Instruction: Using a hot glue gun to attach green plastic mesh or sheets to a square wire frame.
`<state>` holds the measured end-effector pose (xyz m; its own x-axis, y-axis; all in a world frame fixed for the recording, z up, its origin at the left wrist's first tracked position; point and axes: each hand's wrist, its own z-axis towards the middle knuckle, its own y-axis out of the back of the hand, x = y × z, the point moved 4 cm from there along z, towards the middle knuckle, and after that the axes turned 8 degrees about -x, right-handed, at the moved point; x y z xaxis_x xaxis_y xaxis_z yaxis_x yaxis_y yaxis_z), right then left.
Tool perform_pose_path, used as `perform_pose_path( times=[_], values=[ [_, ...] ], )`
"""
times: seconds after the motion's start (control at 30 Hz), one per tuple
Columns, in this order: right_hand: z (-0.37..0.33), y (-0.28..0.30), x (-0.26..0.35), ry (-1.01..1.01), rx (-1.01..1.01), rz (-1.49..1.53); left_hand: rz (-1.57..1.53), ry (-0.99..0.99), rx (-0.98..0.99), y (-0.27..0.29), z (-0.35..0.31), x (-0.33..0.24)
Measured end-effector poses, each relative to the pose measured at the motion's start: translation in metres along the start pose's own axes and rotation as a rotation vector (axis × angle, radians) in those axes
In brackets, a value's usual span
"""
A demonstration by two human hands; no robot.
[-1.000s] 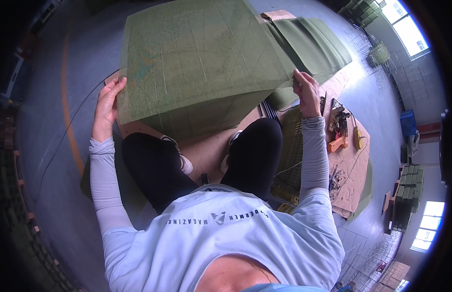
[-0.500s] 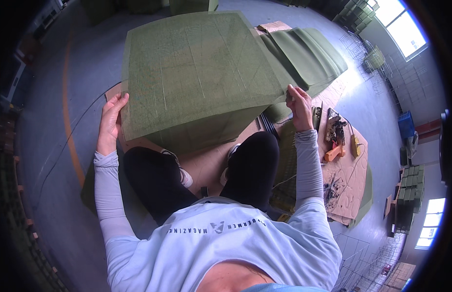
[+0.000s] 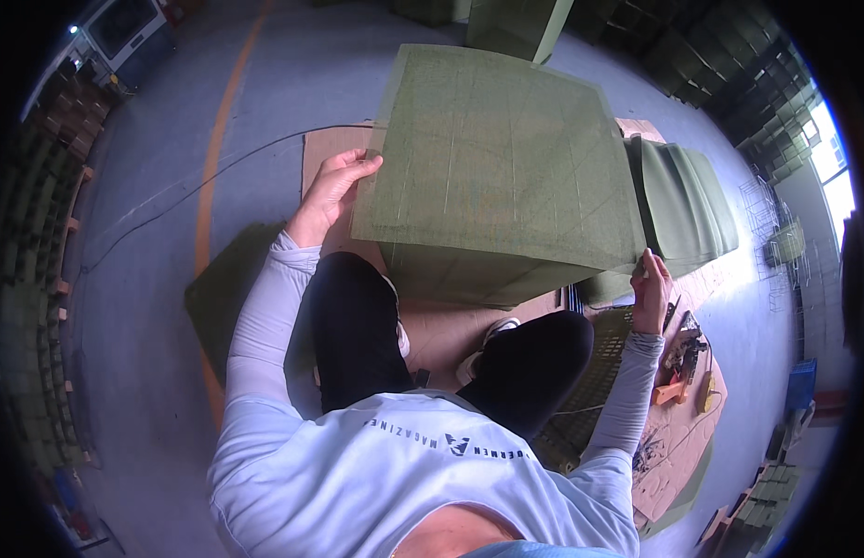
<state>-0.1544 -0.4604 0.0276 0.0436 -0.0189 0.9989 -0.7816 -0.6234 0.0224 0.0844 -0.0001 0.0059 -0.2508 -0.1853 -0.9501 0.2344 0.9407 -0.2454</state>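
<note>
A thin green mesh sheet (image 3: 506,149) is stretched between my hands over a green box-shaped block (image 3: 451,272), which stands in front of my knees. My left hand (image 3: 337,186) pinches the sheet's left edge between thumb and fingers. At the near right corner, my right hand (image 3: 651,284) is closed on the sheet, with its fingertips pressed together. The block's top shows only dimly through the mesh.
Folded green sheets (image 3: 688,200) lie right of the block. On cardboard (image 3: 674,456) at my right rest an orange-handled tool (image 3: 672,389) and a yellow object (image 3: 705,394). A dark cable (image 3: 186,205) crosses the floor at left. Green stacks (image 3: 32,279) line the far left.
The whole scene has shifted right and somewhat down in the view as my head turned left. Both hands still grip the mesh sheet over the block.
</note>
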Motion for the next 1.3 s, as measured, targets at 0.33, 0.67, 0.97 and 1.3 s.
perform_pose_path(
  times=[0.33, 0.67, 0.97, 1.3],
  values=[
    [0.003, 0.005, -0.004, -0.003, -0.028, -0.013, -0.004, 0.039, -0.019, 0.006, 0.009, 0.007],
    [0.008, 0.003, -0.01, -0.057, -0.008, 0.039, 0.047, 0.026, -0.057, 0.001, -0.005, 0.0],
    [0.01, 0.009, -0.015, -0.017, 0.035, 0.008, 0.105, -0.082, -0.079, 0.01, -0.01, 0.003],
    [-0.034, -0.02, 0.03, 0.871, -0.41, -0.435, 0.05, -0.062, -0.044, 0.011, -0.018, 0.006]
  ],
)
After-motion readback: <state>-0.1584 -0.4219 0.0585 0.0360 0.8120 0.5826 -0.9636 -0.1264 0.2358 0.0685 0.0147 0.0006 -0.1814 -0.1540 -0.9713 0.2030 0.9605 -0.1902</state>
